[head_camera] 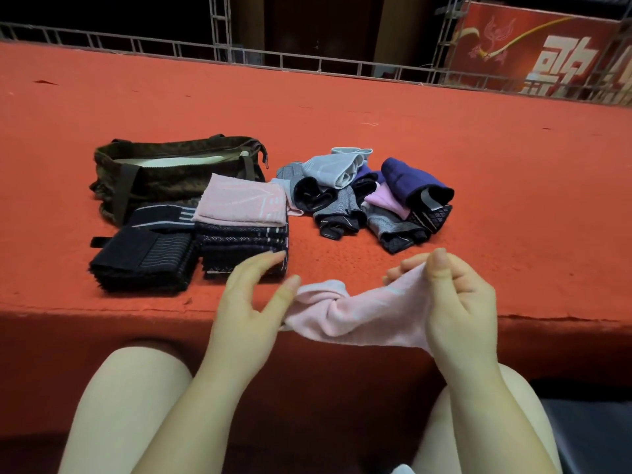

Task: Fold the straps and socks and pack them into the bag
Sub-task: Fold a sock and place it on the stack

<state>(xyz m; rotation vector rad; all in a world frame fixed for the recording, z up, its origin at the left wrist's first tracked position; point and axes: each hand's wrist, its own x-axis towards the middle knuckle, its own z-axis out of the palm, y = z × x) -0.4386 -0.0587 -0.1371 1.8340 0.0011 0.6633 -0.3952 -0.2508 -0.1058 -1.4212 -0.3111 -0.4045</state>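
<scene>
At six o'clock, the right hand (458,302) pinches a pink sock (359,313) over the red carpeted ledge (444,138); the left hand (249,302) touches it, fingers spread. Folded stacks (239,227) and the open bag (171,172) lie at ten o'clock, loose socks (369,196) at twelve, a metal railing (307,61) and a red banner (540,53) beyond.

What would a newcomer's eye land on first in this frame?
The pink sock stretched between both hands at the near edge of the red carpeted surface: the right hand pinches one end, the left hand touches the other. Behind lie a loose sock pile, folded stacks and an open dark bag.
</scene>
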